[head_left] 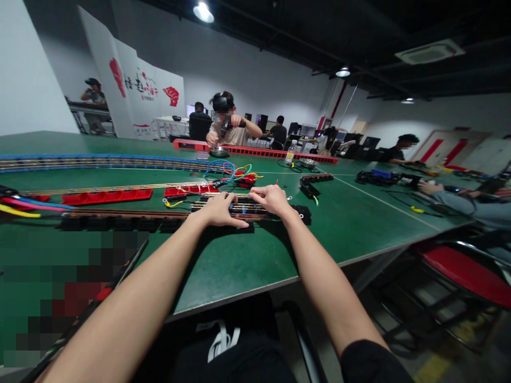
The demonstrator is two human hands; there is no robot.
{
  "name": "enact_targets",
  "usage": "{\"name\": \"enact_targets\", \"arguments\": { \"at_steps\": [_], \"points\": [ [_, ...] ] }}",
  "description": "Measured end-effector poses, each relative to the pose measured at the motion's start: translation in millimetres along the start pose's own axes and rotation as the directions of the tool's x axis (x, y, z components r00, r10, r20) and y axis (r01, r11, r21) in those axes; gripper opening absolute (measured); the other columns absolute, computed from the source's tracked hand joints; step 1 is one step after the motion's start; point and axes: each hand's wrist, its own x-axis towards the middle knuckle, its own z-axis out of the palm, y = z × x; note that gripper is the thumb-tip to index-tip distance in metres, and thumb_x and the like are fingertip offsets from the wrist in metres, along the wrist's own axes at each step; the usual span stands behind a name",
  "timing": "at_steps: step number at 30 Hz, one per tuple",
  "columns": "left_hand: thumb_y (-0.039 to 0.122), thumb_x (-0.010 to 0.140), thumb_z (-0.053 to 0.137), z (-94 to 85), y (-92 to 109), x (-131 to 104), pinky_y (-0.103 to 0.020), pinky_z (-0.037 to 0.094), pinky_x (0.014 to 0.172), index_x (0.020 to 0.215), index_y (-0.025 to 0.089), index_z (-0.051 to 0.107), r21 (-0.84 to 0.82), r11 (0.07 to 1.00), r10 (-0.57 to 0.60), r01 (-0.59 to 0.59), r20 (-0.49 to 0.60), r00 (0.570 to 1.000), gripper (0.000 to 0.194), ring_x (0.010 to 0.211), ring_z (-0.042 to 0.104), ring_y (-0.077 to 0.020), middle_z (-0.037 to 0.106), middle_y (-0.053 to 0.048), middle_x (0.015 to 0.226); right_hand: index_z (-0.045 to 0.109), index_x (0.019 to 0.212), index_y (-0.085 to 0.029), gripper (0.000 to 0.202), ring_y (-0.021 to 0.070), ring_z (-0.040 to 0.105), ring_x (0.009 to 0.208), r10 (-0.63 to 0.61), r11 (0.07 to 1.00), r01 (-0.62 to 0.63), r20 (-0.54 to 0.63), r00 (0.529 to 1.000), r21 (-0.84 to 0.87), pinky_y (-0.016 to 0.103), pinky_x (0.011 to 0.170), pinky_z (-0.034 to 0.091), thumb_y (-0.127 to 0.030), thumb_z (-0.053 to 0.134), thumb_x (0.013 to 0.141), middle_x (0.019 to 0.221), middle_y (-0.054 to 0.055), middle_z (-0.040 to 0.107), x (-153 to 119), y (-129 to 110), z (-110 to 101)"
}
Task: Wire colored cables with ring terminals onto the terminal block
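Note:
A long black rail with copper-coloured strips point(171, 214) lies across the green table in front of me. My left hand point(219, 209) straddles it near its right end, thumb along the near side and fingers on the far side. Close by, my right hand point(272, 199) is over the same rail, thumb and forefinger pinched together. Anything between those fingertips is too small to make out. Small blue parts show in the rail between my hands. A black end piece point(303, 214) with a ring terminal sits to the right of my right hand.
Red channel pieces point(107, 197) and a curved blue rail point(99, 162) lie beyond on the left, near coloured wires point(235, 171). A short black piece point(310, 187) rests at right. Across the table point(359, 229), a person point(231, 127) works behind a long red rail point(279, 152).

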Motion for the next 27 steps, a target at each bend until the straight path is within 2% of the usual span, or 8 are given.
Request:
{"name": "enact_targets", "arguments": {
  "at_steps": [6,10,13,16,21,24,27],
  "points": [
    [0.09,0.053,0.056,-0.1,0,0,-0.044,0.043,0.094,0.113,0.022,0.054,-0.002,1.0,-0.006,0.006,0.004,1.0,0.091,0.115,0.052,-0.0361,0.054,-0.014,0.123,0.074,0.096,-0.033,0.034,0.0197,0.064,0.075,-0.105,0.977,0.135,0.183,0.978,-0.163,0.025,0.06,0.031,-0.05,0.045,0.092,0.081,0.003,0.074,2,-1,-4],
    [0.091,0.053,0.054,0.2,0,0,-0.044,0.043,0.093,0.113,0.02,0.054,0.006,1.0,0.005,-0.005,0.001,1.0,0.093,0.113,0.052,-0.0366,0.054,-0.015,0.123,0.074,0.091,-0.03,0.032,0.0196,0.065,0.077,-0.117,0.973,0.155,0.218,0.969,-0.169,0.025,0.062,0.033,-0.048,0.049,0.091,0.08,0.004,0.073,1,-5,-6],
    [0.092,0.053,0.053,1.2,0,1,-0.046,0.043,0.093,0.114,0.019,0.054,0.007,1.0,0.012,-0.012,-0.005,1.0,0.095,0.113,0.052,-0.0367,0.054,-0.016,0.122,0.072,0.102,-0.032,0.029,0.0206,0.066,0.08,-0.112,0.974,0.149,0.207,0.972,-0.172,0.025,0.063,0.035,-0.045,0.047,0.092,0.085,0.003,0.074,-1,-7,-4],
    [0.092,0.053,0.054,2.3,-1,1,-0.046,0.043,0.094,0.113,0.02,0.054,0.0,1.0,0.015,-0.015,-0.012,1.0,0.094,0.112,0.053,-0.0361,0.055,-0.015,0.121,0.066,0.113,-0.033,0.03,0.0225,0.066,0.086,-0.075,0.981,0.098,0.138,0.988,-0.167,0.027,0.067,0.038,-0.045,0.046,0.094,0.092,0.003,0.074,-4,-8,0],
    [0.092,0.054,0.054,2.7,-2,1,-0.047,0.043,0.093,0.112,0.021,0.053,-0.003,1.0,0.019,-0.019,-0.014,1.0,0.092,0.112,0.052,-0.0362,0.054,-0.014,0.12,0.058,0.117,-0.028,0.034,0.0239,0.066,0.083,0.008,0.994,-0.006,0.019,1.0,-0.113,0.029,0.069,0.041,-0.046,0.037,0.097,0.089,0.005,0.072,-3,-7,5],
    [0.091,0.053,0.055,2.7,-3,1,-0.047,0.043,0.095,0.111,0.021,0.053,-0.005,1.0,0.012,-0.012,-0.008,1.0,0.091,0.113,0.052,-0.0361,0.054,-0.014,0.121,0.056,0.114,-0.027,0.034,0.0215,0.065,0.076,0.122,0.992,-0.117,-0.11,0.986,0.054,0.028,0.067,0.04,-0.048,0.036,0.097,0.083,0.003,0.07,0,-2,6],
    [0.091,0.053,0.055,2.3,-2,1,-0.047,0.043,0.096,0.112,0.021,0.052,-0.002,1.0,-0.001,0.001,-0.002,1.0,0.092,0.112,0.053,-0.0355,0.053,-0.014,0.12,0.056,0.105,-0.025,0.031,0.0175,0.06,0.064,0.276,0.932,-0.192,-0.26,0.925,0.307,0.025,0.063,0.038,-0.049,0.039,0.094,0.069,-0.002,0.064,4,8,7]
  ]
}}
